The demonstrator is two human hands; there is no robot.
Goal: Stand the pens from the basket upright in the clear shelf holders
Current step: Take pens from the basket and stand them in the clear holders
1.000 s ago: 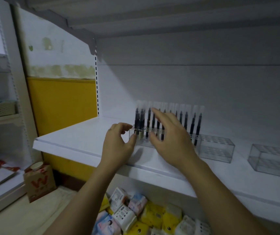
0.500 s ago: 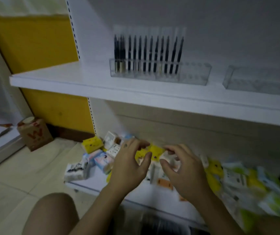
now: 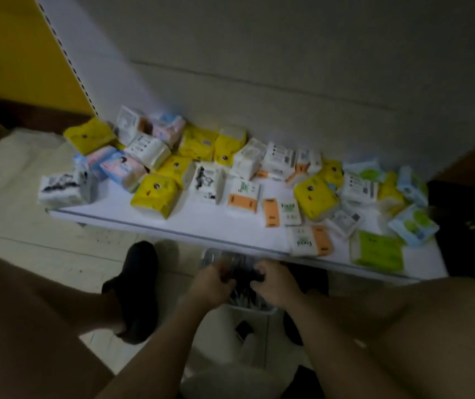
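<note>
Where the basket (image 3: 255,308) sits, left hand (image 3: 213,283) and right hand (image 3: 276,286), fingers curled into the pens (image 3: 243,273), actual grip too blurry to tell

Left hand (image 3: 212,282), right hand (image 3: 277,285) curled among pens (image 3: 242,273) in basket (image 3: 259,308); hold blurred.

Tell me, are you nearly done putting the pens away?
Not yet, it seems. Done: can't say; the clear holders are out of view. In hand: left hand and right hand reach into the basket among the pens; any grip is too blurred to see. Left: a pile of pens lies in the basket, waiting to be stood upright.
</note>
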